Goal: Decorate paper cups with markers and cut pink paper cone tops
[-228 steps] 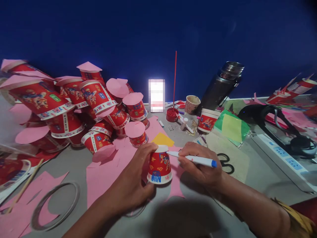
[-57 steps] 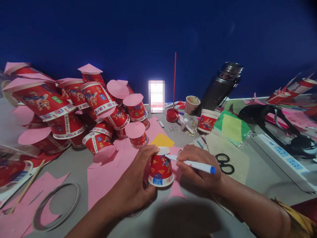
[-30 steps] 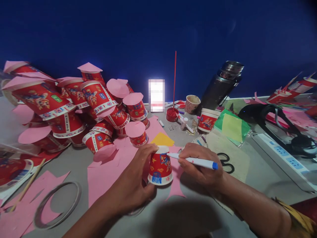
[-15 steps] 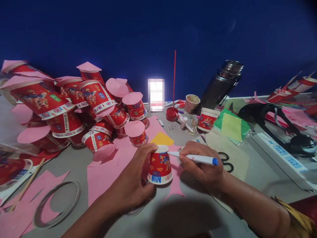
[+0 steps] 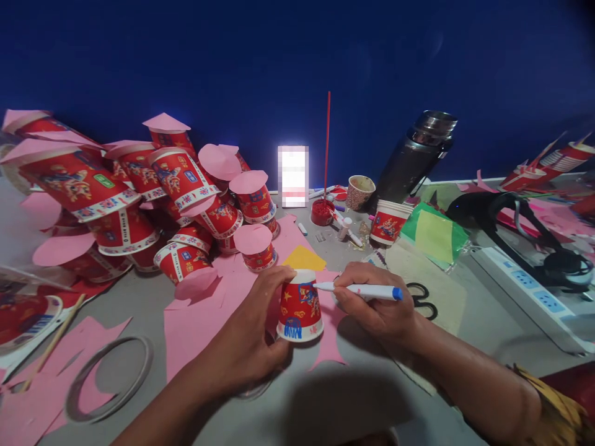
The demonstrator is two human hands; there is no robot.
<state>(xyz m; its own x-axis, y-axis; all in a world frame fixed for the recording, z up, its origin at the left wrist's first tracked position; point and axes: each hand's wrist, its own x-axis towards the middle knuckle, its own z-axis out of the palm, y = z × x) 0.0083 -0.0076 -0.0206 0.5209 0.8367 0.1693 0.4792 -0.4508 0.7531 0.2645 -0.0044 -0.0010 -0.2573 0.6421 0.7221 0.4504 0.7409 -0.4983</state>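
Note:
A red patterned paper cup (image 5: 301, 310) stands upside down in the middle, white rim at the bottom, with blue marks near its lower edge and upper side. My left hand (image 5: 260, 322) grips it from the left, fingers at the top and thumb low. In my right hand (image 5: 372, 303) is a white marker (image 5: 367, 291) with a blue end; its tip touches or nearly touches the cup's upper right side. Pink paper (image 5: 204, 328) and a yellow paper piece (image 5: 304, 257) lie behind the cup.
Red cups with pink paper tops (image 5: 181, 179) are piled at the left. A tape ring (image 5: 74, 396) lies front left. Toward the right are scissors (image 5: 425, 303), a stack of cups (image 5: 388, 224), a black flask (image 5: 409, 155), a green packet (image 5: 425, 232) and a power strip (image 5: 534, 297).
The marker in my right hand has shifted slightly left and up along the cup. More blue line shows on the cup's upper side. My left hand holds the cup almost as before.

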